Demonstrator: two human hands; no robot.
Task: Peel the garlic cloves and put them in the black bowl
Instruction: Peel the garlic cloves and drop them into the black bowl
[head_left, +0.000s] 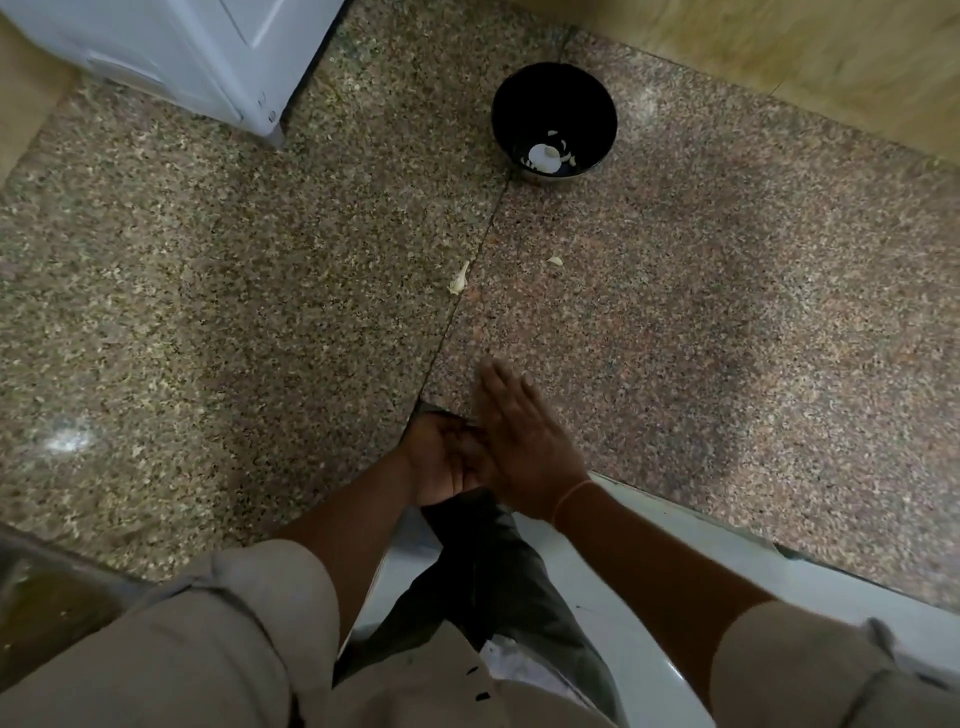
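Beige rolled sleeves (234, 623) frame the two hands at the near edge of the speckled granite counter (208, 260). The right hand (519, 441) lies flat, fingers straight, across the palm of the left hand (441, 462), whose fingers curl upward; whether anything sits between them cannot be told. Farther on, a garlic piece (458, 279) and a small scrap (555, 261) lie on the stone. Beyond them, well apart, stands the black bowl (554, 98) with pale peeled cloves (544, 156) at its bottom.

The right hand (519, 441) lies flat, its fingers (498, 384) straight and together, pressed across the left hand (436, 462), which is turned palm up and cupped beneath it; the left forearm (358, 525) and right forearm (649, 551) are bare
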